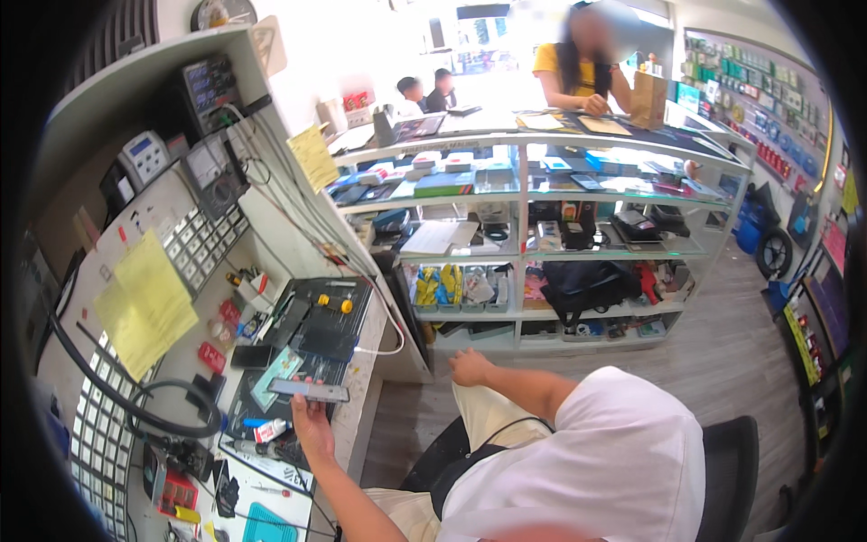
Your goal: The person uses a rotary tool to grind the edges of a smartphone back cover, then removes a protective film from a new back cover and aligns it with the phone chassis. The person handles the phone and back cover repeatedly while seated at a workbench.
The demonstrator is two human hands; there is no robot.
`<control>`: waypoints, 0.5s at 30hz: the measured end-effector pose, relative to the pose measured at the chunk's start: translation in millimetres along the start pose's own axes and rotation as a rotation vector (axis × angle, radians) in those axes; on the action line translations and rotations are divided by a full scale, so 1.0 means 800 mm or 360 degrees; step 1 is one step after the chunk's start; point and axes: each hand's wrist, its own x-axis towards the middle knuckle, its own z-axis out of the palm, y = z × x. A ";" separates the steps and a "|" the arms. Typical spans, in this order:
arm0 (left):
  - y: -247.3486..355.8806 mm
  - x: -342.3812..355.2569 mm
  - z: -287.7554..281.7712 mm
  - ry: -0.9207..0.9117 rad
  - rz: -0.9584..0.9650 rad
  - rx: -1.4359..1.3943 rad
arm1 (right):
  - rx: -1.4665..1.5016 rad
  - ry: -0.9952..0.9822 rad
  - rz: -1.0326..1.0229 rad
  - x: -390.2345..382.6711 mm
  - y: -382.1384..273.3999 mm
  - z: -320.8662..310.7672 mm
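Note:
My left hand is closed on a smartphone, holding it over the bench. The phone lies level, its long side running left to right. Under and beside it are a dark work mat, a pale green card-like sheet and a black phone-sized slab. A small white bottle with a red label stands close to my left wrist. My right hand rests on my knee with nothing visible in it; its fingers drape over the light trousers.
Yellow-handled tools lie on the mat's far part. A black hose loops over the bench's left side. Ahead stands a glass display counter, a person in yellow behind it. A black chair is at my right.

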 end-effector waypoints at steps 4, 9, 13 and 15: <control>-0.003 0.001 0.000 0.0016 -0.0018 -0.0056 | 0.0034 -0.0128 -0.0187 0.024 -0.056 0.009; 0.005 0.001 0.015 0.0087 -0.0024 -0.0040 | 0.0364 0.0306 -0.0307 0.022 -0.098 0.045; 0.000 0.002 0.011 0.0132 -0.0030 -0.0067 | 0.0428 0.0220 0.0010 0.033 -0.116 0.067; -0.004 -0.002 0.008 0.0099 0.0015 -0.0019 | 0.0418 0.0219 0.0051 0.041 -0.120 0.073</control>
